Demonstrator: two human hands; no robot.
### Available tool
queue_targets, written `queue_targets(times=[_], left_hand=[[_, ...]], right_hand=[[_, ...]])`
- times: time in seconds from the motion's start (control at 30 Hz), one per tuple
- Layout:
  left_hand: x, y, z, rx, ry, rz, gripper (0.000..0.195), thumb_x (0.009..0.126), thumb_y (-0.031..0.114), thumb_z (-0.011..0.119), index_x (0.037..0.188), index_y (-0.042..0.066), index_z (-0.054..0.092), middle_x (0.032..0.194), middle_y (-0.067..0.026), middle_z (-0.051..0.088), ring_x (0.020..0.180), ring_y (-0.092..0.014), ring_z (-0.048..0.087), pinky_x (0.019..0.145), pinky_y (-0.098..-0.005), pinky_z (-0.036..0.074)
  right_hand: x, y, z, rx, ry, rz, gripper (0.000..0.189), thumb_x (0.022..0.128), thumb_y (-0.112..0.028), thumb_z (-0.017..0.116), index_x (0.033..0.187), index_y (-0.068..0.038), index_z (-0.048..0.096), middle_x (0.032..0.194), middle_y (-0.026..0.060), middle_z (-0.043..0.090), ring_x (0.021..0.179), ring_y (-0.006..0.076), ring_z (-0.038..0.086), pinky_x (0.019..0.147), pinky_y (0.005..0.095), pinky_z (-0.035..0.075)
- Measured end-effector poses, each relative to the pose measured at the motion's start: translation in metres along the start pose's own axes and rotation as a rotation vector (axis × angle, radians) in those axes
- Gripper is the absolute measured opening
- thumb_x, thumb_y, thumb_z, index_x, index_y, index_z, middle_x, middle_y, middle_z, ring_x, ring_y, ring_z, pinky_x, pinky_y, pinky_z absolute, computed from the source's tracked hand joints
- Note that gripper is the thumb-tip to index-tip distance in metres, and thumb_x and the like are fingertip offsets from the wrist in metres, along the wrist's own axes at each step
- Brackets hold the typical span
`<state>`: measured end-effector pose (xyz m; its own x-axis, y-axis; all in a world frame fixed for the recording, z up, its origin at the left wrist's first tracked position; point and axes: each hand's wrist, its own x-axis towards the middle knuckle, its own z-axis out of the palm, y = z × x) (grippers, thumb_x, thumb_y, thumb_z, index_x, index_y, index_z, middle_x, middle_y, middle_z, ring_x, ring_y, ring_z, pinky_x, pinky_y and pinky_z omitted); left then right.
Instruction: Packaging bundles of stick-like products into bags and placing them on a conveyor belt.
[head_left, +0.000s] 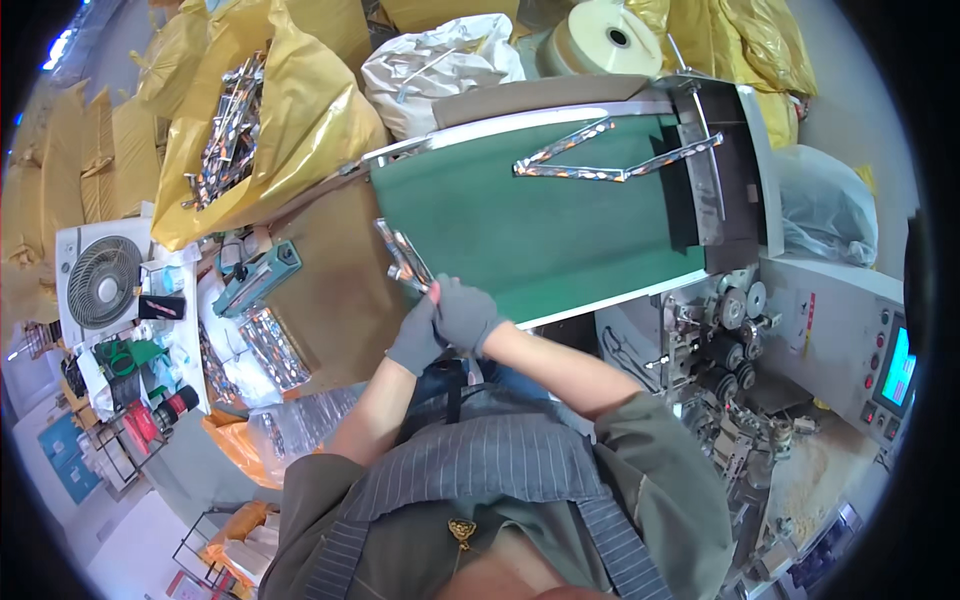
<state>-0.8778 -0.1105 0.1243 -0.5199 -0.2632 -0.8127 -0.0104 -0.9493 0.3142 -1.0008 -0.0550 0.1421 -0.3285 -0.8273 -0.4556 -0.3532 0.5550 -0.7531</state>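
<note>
My left hand and my right hand, both in grey gloves with a bare fingertip showing, are together in front of my body. Between them they grip a small bundle of narrow patterned packets, whose free ends point away from me to the left. The gripped ends are hidden by my fingers. Under the hands lies the near left corner of a green conveyor belt. Farther along the belt, a zigzag chain of joined packets with the same pattern reaches over the metal plate at the machine's outlet.
Left of the belt, a brown board bears a teal heat sealer and a stack of packets. A yellow sack of loose packets stands behind. A fan is far left; rollers and a control panel are right.
</note>
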Motion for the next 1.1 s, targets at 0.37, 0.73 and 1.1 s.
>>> queue_targets(times=[0.37, 0.73, 1.1], left_hand=[[-0.056, -0.055, -0.071, 0.089, -0.083, -0.369, 0.018, 0.086, 0.024, 0.059, 0.088, 0.006, 0.055, 0.062, -0.0009, 0.049, 0.056, -0.014, 0.051, 0.052, -0.0292, 0.044], [0.031, -0.020, -0.037, 0.310, -0.020, -0.325, 0.060, 0.084, 0.057, 0.050, 0.117, 0.007, 0.051, 0.099, -0.0085, 0.062, 0.064, -0.011, 0.056, 0.050, -0.0197, 0.044], [-0.004, -0.043, 0.036, 0.774, -0.224, -0.321, 0.034, 0.083, 0.026, 0.059, 0.108, 0.003, 0.058, 0.071, -0.0035, 0.057, 0.067, -0.014, 0.060, 0.054, -0.0240, 0.044]], right_hand=[[0.134, 0.162, -0.131, -1.094, 0.293, -0.053, 0.015, 0.081, -0.016, 0.051, 0.093, -0.008, 0.054, 0.090, 0.0107, 0.058, 0.082, 0.0262, 0.061, 0.066, 0.0384, 0.049], [-0.012, 0.077, -0.040, -0.589, 0.182, -0.784, 0.025, 0.074, -0.024, 0.056, 0.091, -0.010, 0.047, 0.084, 0.0084, 0.052, 0.069, 0.0246, 0.058, 0.056, 0.0370, 0.047], [-0.019, 0.158, -0.065, 0.819, 0.618, 0.497, 0.028, 0.085, -0.027, 0.058, 0.099, -0.004, 0.053, 0.087, 0.0128, 0.062, 0.081, 0.0239, 0.062, 0.067, 0.0336, 0.050]])
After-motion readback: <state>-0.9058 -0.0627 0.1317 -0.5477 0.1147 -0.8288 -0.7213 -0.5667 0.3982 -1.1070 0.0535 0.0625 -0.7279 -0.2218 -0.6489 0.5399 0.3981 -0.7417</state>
